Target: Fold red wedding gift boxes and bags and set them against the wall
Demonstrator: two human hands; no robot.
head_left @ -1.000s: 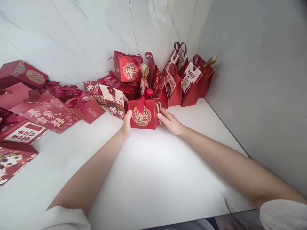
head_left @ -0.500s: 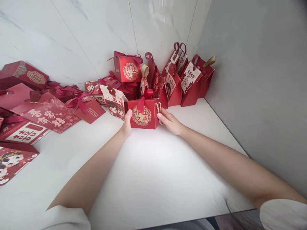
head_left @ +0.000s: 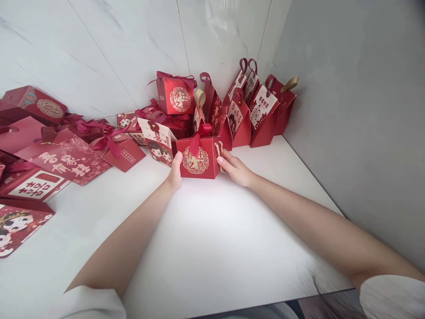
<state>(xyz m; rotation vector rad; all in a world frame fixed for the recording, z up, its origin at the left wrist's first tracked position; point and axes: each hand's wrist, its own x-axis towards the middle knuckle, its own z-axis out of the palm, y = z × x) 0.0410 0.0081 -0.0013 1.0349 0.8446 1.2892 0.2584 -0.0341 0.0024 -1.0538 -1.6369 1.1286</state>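
Observation:
Between my two hands is a red gift box with a gold round emblem on its front and a ribbon bow on top. My left hand grips its left side, thumb at the front edge and the other fingers mostly hidden. On the right side my right hand holds it by the twisted gold cord handle. The box sits upright on the white table. Close behind its left side leans a white-and-red box with cartoon figures. A similar emblem box stands on others behind.
Several upright red boxes with loop handles are lined up in the back right corner. A loose heap of red boxes covers the left of the white table. A marble-patterned wall rises behind, and a grey wall bounds the right.

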